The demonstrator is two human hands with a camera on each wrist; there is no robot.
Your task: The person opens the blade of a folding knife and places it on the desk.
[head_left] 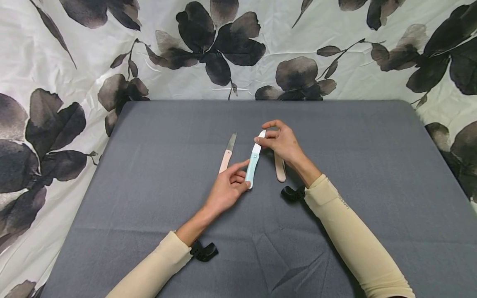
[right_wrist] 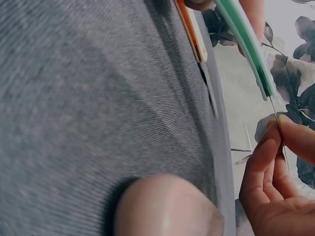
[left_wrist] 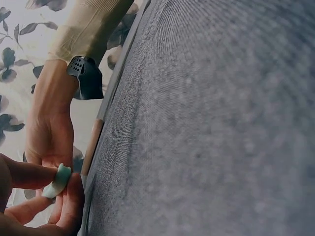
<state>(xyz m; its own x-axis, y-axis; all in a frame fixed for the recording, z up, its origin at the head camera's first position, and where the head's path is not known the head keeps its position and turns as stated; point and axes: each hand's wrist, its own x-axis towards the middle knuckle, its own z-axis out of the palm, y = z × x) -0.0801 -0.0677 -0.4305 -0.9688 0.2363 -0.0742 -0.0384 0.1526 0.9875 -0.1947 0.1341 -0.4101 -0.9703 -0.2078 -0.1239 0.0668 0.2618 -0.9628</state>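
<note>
A folding knife with a light blue handle (head_left: 252, 167) and bright blade (head_left: 258, 142) is held tilted between both hands, its blade out. My left hand (head_left: 227, 190) pinches the handle near its lower end; in the left wrist view the teal handle end (left_wrist: 61, 179) shows between finger and thumb of the left hand (left_wrist: 39, 206). My right hand (head_left: 284, 142) pinches the blade near its tip, and in the right wrist view the right hand (right_wrist: 275, 182) grips the thin blade edge-on below the green-looking handle (right_wrist: 246, 42).
A pink-handled knife (head_left: 225, 160) with its blade out lies left of the held knife. Another pinkish handle (head_left: 280, 169) lies to the right, partly under my right hand. Both rest on the grey table (head_left: 149, 198); a floral cloth (head_left: 238, 78) hangs behind.
</note>
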